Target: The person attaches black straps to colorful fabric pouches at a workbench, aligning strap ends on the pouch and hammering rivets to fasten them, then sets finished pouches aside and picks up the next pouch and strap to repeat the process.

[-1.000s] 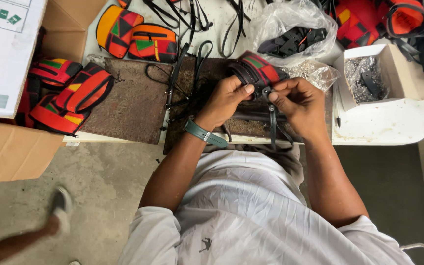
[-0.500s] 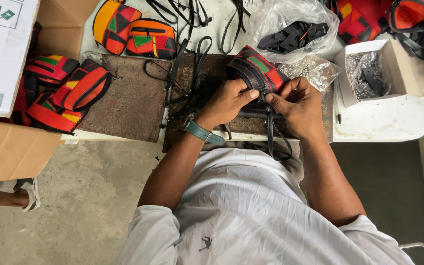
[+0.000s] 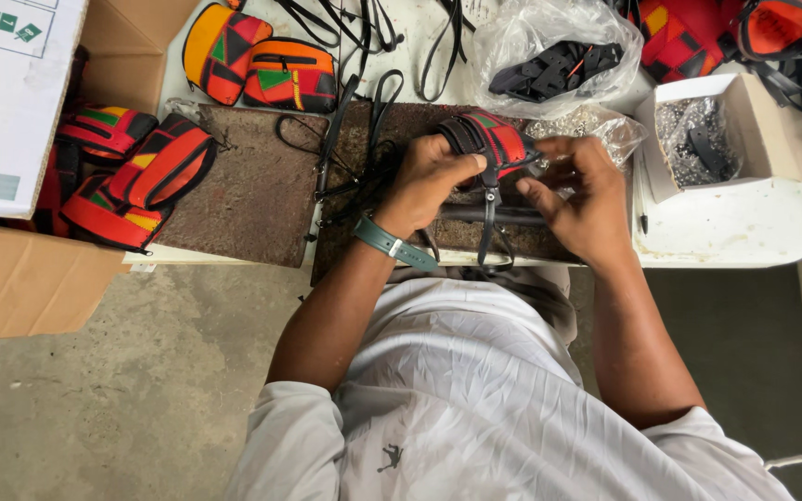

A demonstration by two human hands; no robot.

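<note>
Field notes, head view looking down. We see the left hand curled over a small red pouch with black trim and patterned panels, fingers closed round its near-left side, thumb pressed along the edge. The pouch sits just above the dark brown mat that covers the middle of the tabletop, near the person's chest.

The right hand is just right of the pouch. Its fingers are bent inward, forefinger and thumb pinched close together at the pouch's right end; we cannot tell exactly what they pinch, since the fingertips hide it. A black strap hangs down from the pouch between the two hands and crosses a dark bar lying flat on the mat.

A green band circles the left wrist.

Around them: more black straps trail across the far part of the tabletop. Two finished pouches in orange, red and green lie far left. A clear plastic bag of black buckles sits far, right of centre. A white box of small metal parts stands at right. A cardboard box at far left holds more red pouches.
</note>
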